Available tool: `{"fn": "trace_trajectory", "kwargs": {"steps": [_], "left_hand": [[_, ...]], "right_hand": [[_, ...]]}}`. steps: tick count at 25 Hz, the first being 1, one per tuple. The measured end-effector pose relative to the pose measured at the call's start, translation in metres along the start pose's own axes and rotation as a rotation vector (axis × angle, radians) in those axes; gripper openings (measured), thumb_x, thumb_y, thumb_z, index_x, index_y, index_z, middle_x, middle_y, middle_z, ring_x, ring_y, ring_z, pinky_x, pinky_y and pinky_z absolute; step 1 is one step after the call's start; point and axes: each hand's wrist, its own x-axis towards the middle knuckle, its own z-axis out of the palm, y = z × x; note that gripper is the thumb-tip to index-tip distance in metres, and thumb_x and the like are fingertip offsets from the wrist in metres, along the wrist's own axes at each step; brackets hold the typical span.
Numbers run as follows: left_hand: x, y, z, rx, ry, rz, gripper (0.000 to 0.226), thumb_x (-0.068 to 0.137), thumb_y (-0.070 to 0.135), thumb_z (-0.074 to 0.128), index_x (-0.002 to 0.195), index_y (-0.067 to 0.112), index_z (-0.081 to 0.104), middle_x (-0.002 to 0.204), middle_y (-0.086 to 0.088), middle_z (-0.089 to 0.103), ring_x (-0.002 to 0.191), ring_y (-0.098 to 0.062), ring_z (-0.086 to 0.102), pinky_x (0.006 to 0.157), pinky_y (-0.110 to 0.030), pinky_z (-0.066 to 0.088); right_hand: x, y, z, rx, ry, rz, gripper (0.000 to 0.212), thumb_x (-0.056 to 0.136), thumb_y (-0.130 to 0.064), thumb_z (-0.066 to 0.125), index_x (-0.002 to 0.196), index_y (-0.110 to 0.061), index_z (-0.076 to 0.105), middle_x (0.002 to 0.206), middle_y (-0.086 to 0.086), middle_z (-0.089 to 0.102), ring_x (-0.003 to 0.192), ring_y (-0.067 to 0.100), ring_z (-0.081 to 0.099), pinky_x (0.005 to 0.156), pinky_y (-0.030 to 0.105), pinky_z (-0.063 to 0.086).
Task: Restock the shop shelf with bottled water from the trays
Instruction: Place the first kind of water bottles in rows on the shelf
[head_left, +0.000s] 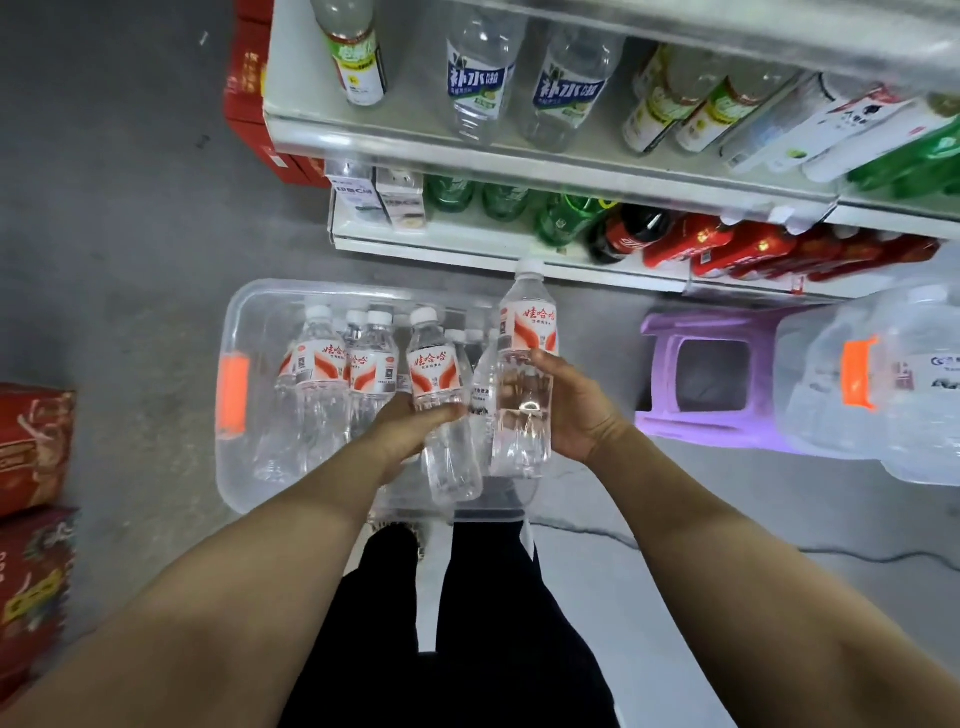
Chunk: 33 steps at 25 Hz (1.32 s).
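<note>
Pick-up step: left grip (410, 431) closed round the left bottle (441, 395), right grip (576, 410) round the right bottle (527, 364), both above the near-right corner of the tray (244, 312). Next, probably lift them to the shelf (519, 161) (free slot unclear).

One wide-angle view, worn on the person's head, looks forward and steeply down. The person's own legs (493, 623) stand at 6 o'clock, both forearms (234, 597) run up from the bottom corners, and the left hand (410, 431) and right hand (576, 415) meet near the centre, close to the lens. The shelf (467, 150) leans across 12 to 3 o'clock, the floor (130, 208) fills 9 to 11.
</note>
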Motion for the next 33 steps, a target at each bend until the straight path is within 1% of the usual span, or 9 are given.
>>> {"fn": "trace_trajectory", "kwargs": {"steps": [2,7,11,15,18,21,26,31,33], "left_hand": [[-0.016,-0.002,-0.007,-0.036,-0.038,0.040,0.098,0.047,0.062,0.094,0.129,0.022,0.057,0.124,-0.001,0.069,0.117,-0.024,0.063,0.106,-0.048,0.047],[-0.070,0.008,-0.026,-0.086,-0.030,0.190,0.078,0.060,0.056,0.090,0.115,0.013,0.055,0.112,-0.002,0.072,0.110,-0.022,0.066,0.104,-0.046,0.048],[-0.126,0.038,-0.036,-0.180,-0.019,0.400,0.046,0.077,0.050,0.078,0.104,0.015,0.071,0.086,0.000,0.078,0.083,-0.010,0.073,0.088,-0.025,0.051],[-0.174,0.080,-0.045,-0.221,-0.013,0.562,0.058,0.076,0.055,0.077,0.118,0.016,0.067,0.103,-0.003,0.076,0.097,-0.018,0.070,0.089,-0.029,0.050],[-0.220,0.113,-0.050,-0.278,-0.084,0.733,0.060,0.074,0.049,0.078,0.120,0.014,0.064,0.103,-0.010,0.075,0.090,-0.020,0.071,0.086,-0.038,0.055],[-0.270,0.148,-0.049,-0.248,-0.141,0.892,0.092,0.053,0.056,0.086,0.129,0.014,0.057,0.117,-0.014,0.073,0.102,-0.025,0.071,0.101,-0.049,0.050],[-0.354,0.214,-0.044,-0.153,-0.188,1.193,0.065,0.061,0.051,0.076,0.116,0.019,0.063,0.105,-0.003,0.076,0.082,-0.019,0.074,0.078,-0.034,0.059],[-0.412,0.274,-0.047,-0.110,-0.163,1.403,0.112,0.035,0.070,0.091,0.129,0.016,0.062,0.103,-0.004,0.078,0.096,-0.023,0.073,0.091,-0.044,0.056],[-0.434,0.302,-0.045,-0.109,-0.154,1.479,0.107,0.033,0.072,0.090,0.121,0.018,0.066,0.102,-0.006,0.078,0.096,-0.026,0.073,0.090,-0.045,0.057]], "right_hand": [[-0.008,-0.001,0.005,0.051,0.000,-0.058,0.032,0.088,-0.030,0.066,0.112,-0.008,0.066,0.087,0.008,0.072,0.075,0.022,0.071,0.065,0.036,0.060],[-0.023,0.006,0.026,-0.026,-0.034,-0.136,0.055,0.066,-0.042,0.093,0.109,-0.016,0.072,0.092,0.005,0.049,0.078,0.017,0.048,0.071,0.032,0.047],[-0.053,0.003,0.061,-0.137,-0.002,-0.276,0.075,0.064,-0.043,0.093,0.125,-0.010,0.065,0.103,0.012,0.068,0.088,0.025,0.068,0.077,0.040,0.058],[-0.093,-0.021,0.107,-0.211,0.020,-0.420,0.062,0.069,-0.044,0.086,0.120,-0.013,0.069,0.095,0.006,0.067,0.081,0.019,0.069,0.085,0.043,0.059],[-0.131,-0.046,0.149,-0.277,-0.016,-0.565,0.084,0.048,-0.050,0.098,0.118,-0.012,0.071,0.095,0.005,0.070,0.085,0.022,0.069,0.085,0.044,0.058],[-0.173,-0.070,0.187,-0.365,0.028,-0.724,0.101,0.045,-0.052,0.099,0.127,-0.005,0.067,0.099,0.008,0.071,0.088,0.023,0.066,0.092,0.046,0.054],[-0.252,-0.118,0.245,-0.456,0.052,-0.985,0.074,0.066,-0.038,0.090,0.124,0.001,0.068,0.107,0.013,0.072,0.100,0.029,0.065,0.094,0.049,0.055],[-0.315,-0.182,0.287,-0.500,0.013,-1.178,0.045,0.078,-0.034,0.085,0.113,-0.011,0.070,0.105,0.013,0.071,0.098,0.030,0.066,0.101,0.058,0.049],[-0.339,-0.213,0.306,-0.499,0.006,-1.260,0.024,0.086,-0.027,0.078,0.106,-0.014,0.070,0.095,0.006,0.072,0.090,0.024,0.066,0.094,0.052,0.053]]}}
